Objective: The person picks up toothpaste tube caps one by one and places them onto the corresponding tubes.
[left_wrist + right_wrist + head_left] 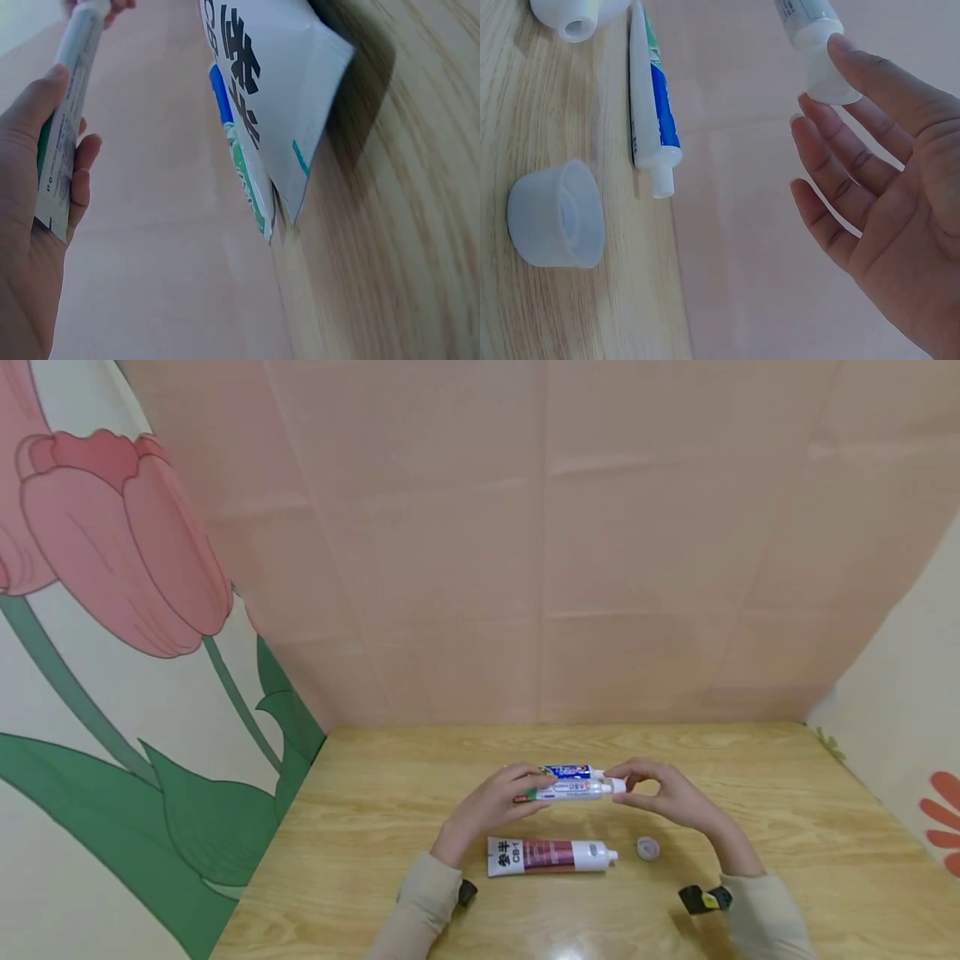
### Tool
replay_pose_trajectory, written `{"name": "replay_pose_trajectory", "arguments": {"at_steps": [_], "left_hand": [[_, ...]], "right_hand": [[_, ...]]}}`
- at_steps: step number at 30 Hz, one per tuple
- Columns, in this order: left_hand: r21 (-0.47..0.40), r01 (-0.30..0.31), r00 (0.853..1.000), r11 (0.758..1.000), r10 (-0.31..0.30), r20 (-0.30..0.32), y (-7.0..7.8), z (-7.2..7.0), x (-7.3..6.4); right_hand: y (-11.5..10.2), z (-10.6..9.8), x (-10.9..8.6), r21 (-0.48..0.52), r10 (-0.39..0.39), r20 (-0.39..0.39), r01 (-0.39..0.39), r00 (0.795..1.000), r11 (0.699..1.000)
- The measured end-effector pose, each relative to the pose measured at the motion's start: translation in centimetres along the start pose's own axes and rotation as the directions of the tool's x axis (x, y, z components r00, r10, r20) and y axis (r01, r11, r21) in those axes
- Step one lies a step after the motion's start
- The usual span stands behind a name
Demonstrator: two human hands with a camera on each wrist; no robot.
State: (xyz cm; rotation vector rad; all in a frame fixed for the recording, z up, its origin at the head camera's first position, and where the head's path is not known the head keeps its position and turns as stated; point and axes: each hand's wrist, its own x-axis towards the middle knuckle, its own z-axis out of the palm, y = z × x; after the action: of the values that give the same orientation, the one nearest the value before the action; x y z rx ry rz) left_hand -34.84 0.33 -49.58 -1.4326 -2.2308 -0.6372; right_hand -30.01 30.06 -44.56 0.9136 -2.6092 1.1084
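Note:
My left hand grips a white toothpaste tube by its flat end, holding it sideways above the table. At the tube's other end, my right hand pinches the white cap between thumb and fingertips. The cap sits at the tube's mouth. Below the hands lies a larger maroon-and-white toothpaste tube, its nozzle bare. A loose white cap stands on the wood to the right of that tube. Behind the held tube is a blue, green and white toothpaste tube, also uncapped, partly hidden in the head view.
The wood-grain table runs back to a pink-beige sheet. A wall with painted tulips closes the left side, and a pale wall the right. Dark wrist camera mounts hang near the sleeves.

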Motion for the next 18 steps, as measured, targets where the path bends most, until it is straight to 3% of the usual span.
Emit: {"name": "replay_pose_trajectory", "arguments": {"at_steps": [8,18], "left_hand": [[0.039,-0.038,0.999,0.999,0.038,-0.018,0.25,0.02,0.01],[0.097,-0.028,0.999,0.995,0.032,-0.041,0.59,-0.06,0.03]], "right_hand": [[0.18,0.85,0.04,0.027,-0.065,-0.046,0.066,0.997,0.997],[-0.11,0.81,0.00,0.009,-0.069,-0.079,0.070,0.994,0.997]]}}
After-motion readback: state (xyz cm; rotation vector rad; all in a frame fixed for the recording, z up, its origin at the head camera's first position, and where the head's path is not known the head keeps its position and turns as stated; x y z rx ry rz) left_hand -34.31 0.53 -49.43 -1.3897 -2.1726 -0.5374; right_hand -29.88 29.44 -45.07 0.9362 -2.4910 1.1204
